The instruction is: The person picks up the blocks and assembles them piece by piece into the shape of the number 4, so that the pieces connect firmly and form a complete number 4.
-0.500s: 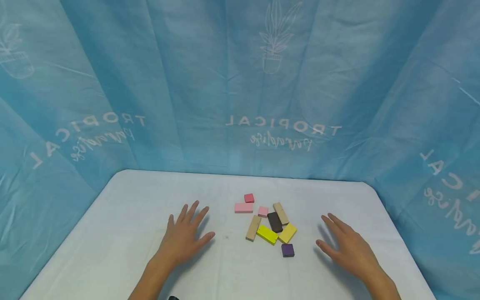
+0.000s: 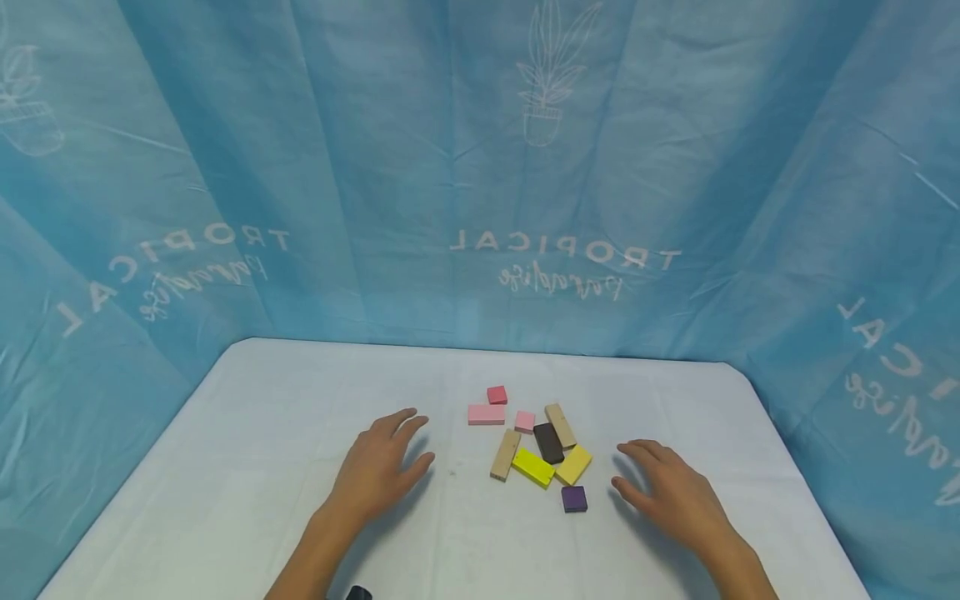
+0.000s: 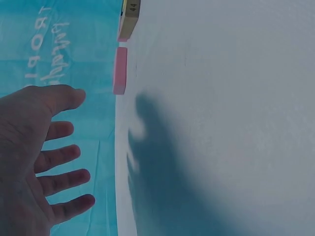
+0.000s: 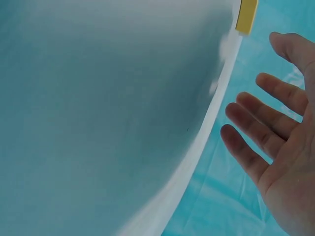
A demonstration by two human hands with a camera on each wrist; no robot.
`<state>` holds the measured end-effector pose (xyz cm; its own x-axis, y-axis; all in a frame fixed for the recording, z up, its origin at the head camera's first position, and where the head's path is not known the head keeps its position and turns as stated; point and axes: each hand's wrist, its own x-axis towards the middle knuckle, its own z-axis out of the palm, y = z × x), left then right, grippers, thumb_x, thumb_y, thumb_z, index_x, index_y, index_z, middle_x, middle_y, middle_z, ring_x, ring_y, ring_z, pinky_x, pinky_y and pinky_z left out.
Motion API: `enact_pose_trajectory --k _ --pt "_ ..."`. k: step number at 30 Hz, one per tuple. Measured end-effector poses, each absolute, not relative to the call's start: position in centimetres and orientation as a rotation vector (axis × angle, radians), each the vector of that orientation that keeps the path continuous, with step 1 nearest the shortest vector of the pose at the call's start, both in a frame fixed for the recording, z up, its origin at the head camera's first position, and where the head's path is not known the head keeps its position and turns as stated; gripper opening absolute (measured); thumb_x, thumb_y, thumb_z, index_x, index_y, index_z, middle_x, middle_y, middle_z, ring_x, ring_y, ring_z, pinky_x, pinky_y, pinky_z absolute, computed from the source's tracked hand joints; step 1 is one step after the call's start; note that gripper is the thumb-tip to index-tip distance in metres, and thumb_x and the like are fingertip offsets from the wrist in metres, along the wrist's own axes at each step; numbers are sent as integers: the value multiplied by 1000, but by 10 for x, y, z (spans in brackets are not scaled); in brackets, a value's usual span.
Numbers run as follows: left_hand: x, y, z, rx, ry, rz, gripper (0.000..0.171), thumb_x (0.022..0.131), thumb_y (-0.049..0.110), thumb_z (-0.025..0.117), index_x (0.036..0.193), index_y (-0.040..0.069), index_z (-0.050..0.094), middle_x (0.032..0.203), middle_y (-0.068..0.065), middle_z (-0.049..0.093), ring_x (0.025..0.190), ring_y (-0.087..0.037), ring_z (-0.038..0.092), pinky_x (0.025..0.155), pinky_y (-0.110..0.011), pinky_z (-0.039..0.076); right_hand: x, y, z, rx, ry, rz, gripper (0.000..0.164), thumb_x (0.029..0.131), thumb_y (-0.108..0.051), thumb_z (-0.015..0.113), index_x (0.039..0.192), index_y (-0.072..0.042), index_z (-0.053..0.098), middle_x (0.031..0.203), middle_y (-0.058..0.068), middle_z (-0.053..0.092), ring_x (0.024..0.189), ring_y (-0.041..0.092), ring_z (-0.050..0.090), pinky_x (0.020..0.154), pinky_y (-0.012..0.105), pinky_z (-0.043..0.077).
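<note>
Several small blocks lie in a loose cluster at mid-table in the head view. They include a red block [image 2: 497,395], a long pink block [image 2: 486,415], a small pink block [image 2: 525,422], two tan wooden blocks [image 2: 506,455], a dark brown block [image 2: 549,443], a bright yellow block [image 2: 533,468], a duller yellow block [image 2: 573,465] and a purple block [image 2: 574,499]. Left of the cluster, my left hand [image 2: 372,471] hovers with fingers spread and nothing in them. On the other side my right hand [image 2: 670,493], nearest the purple and yellow blocks, is likewise raised and holds nothing.
A white cloth covers the table [image 2: 300,392]. Blue printed curtains [image 2: 405,167] hang behind it and along both sides. A small black object [image 2: 359,592] shows at the bottom edge beside the left forearm.
Both hands have moved slightly inward, toward the blocks, and their fingers are a little more bent than before. The blocks have stayed in place.
</note>
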<state>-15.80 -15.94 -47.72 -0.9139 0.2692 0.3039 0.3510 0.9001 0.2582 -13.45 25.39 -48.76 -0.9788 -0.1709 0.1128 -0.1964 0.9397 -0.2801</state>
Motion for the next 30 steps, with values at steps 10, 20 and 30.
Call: enact_pose_trajectory --k 10,20,30 --pt "-158 -143 -478 -511 -2794 -436 52 83 41 71 129 22 57 120 -1 56 108 -19 54 86 -40 49 -138 241 -485 294 -3022 502 40 80 -43 75 112 -21 67 111 -5 58 104 19 58 79 46 52" --pt "-154 -109 -479 -559 -2838 -446 56 84 46 69 133 25 52 125 0 52 113 -17 50 91 -39 48 -142 228 -483 365 -2909 534 37 81 -39 76 112 -21 67 113 -6 58 102 17 59 77 43 53" --pt "-152 -75 -476 -655 -2794 -435 58 85 46 65 136 23 49 131 0 50 119 -20 47 95 -42 44 -144 212 -483 358 -2941 542 37 79 -39 77 110 -22 68 114 -7 57 107 18 56 81 46 52"
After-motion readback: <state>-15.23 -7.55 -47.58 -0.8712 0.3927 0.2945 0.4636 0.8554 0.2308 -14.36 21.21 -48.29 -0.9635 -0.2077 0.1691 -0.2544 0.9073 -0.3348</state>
